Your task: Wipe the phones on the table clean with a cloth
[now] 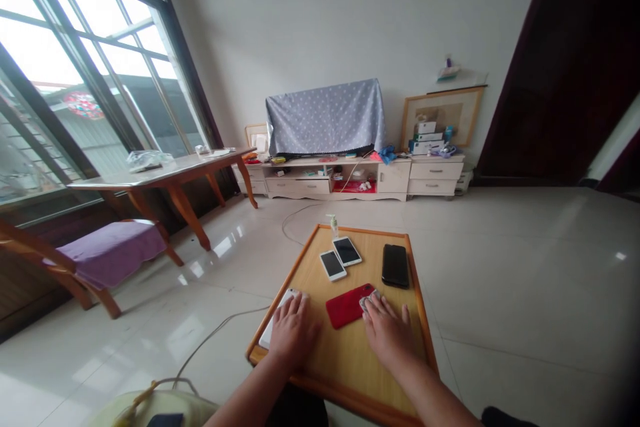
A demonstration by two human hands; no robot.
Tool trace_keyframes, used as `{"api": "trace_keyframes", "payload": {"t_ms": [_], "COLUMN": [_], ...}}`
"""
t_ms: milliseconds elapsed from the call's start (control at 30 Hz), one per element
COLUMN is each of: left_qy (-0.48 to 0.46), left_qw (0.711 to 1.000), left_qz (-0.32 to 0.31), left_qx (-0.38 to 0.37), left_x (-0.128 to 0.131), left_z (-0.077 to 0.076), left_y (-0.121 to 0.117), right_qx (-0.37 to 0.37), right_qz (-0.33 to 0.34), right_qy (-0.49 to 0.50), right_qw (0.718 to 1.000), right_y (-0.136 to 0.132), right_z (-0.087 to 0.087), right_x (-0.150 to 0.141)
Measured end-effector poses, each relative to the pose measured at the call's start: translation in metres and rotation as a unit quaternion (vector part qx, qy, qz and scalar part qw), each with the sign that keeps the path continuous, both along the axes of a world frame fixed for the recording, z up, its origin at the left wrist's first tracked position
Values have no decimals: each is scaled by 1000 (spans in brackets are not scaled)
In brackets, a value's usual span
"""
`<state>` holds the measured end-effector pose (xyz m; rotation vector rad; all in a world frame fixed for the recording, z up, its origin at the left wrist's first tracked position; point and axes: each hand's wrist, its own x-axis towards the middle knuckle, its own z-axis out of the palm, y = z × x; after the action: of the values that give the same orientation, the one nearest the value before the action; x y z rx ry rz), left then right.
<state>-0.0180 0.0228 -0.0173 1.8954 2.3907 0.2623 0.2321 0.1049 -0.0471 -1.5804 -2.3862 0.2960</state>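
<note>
On the table, left hand splays over phone, right hand pinches cloth.

Wooden board free below red phone, black phone beyond.

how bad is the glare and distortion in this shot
In the head view, the window is blown out to white, glare spots the glossy floor tiles, wide-angle distortion bends its frames, and the left hand and right hand look fairly sharp.
</note>
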Motion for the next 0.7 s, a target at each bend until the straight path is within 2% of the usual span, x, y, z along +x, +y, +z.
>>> {"api": "trace_keyframes", "payload": {"t_ms": [100, 233, 700], "left_qy": [-8, -8, -2], "left_qw": [999, 999, 1000], "left_qz": [25, 21, 13], "left_qx": [-34, -42, -26], "left_x": [-14, -21, -25], "left_z": [-3, -5, -7], "left_y": [-2, 10, 101], "right_qx": [3, 4, -5], "right_qz": [2, -3, -5], "right_qy": [-2, -5, -12], "right_qw": [1000, 1000, 1000], "right_y": [2, 5, 9], "right_z": [-6, -11, 0], "right_x": [0, -2, -12]}}
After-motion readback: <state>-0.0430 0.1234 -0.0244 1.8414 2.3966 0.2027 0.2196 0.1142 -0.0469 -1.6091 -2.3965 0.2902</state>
